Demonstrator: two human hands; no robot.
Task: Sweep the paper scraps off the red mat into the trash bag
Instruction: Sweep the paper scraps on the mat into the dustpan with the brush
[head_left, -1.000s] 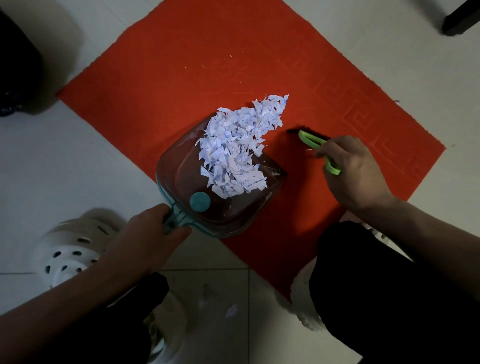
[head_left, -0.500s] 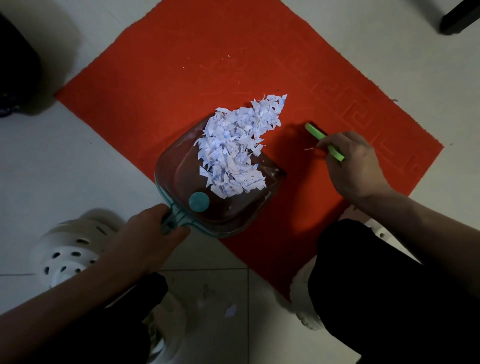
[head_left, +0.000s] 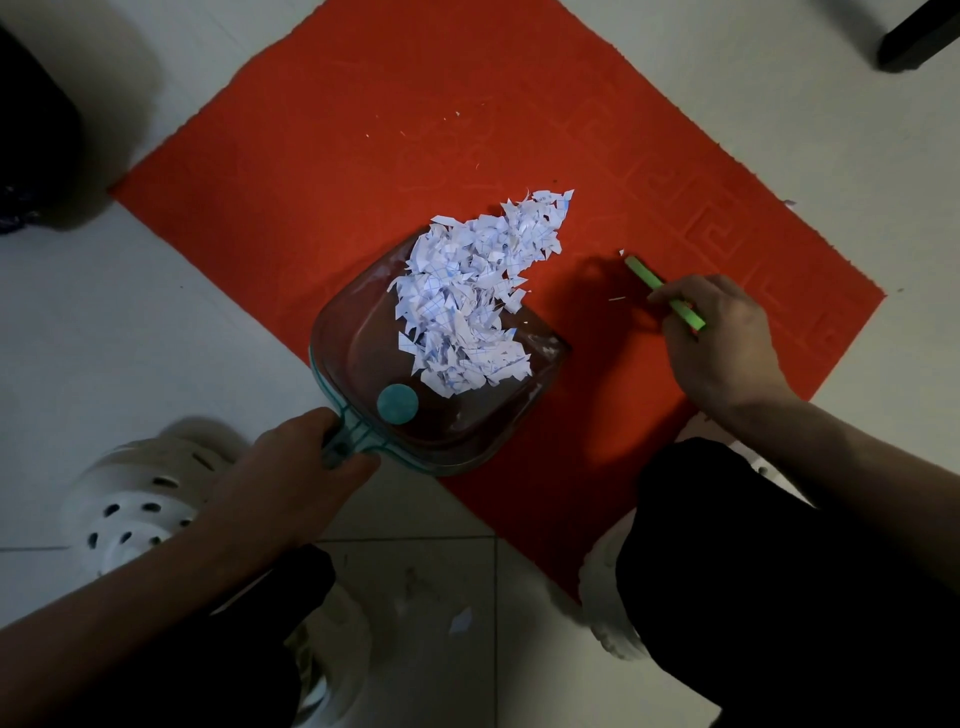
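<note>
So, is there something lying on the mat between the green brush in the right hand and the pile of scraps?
Nothing visible blocks it. Between the green brush in the right hand and the pile of scraps lies only bare red mat, with a thin stray sliver near the brush.

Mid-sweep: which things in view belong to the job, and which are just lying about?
Job: red mat, paper scraps, dustpan held by the left hand, green brush handle held by the right hand.
Not job: white clog, dark furniture leg, lone scrap on the tiles.
</note>
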